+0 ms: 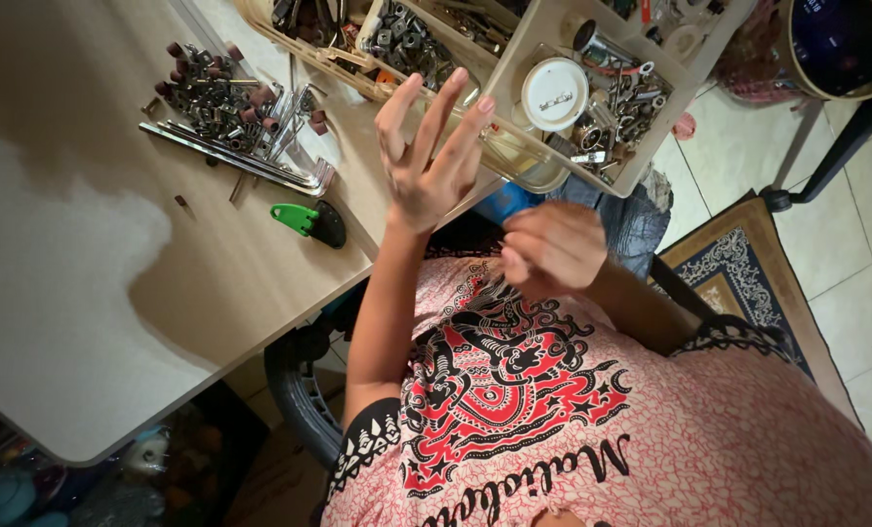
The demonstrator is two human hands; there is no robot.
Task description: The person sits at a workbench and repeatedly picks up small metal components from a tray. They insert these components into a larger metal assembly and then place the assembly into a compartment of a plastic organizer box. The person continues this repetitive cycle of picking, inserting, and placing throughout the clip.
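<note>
Two hands noted: your left hand is raised, fingers spread, holding nothing. Your right hand is loosely curled; contents indeterminable. The beige plastic compartment tray of metal hardware lies just beyond, nearer the left.

Colours around my work area

My shirt is pink with red-and-black print; green-and-black tool on the tan counter; white round lid.

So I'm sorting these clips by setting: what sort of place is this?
Probably a home workbench or hobby corner: a tabletop with a heap of small metal parts, a divided tray of screws and fittings, tiled floor and a patterned rug beside it.
</note>
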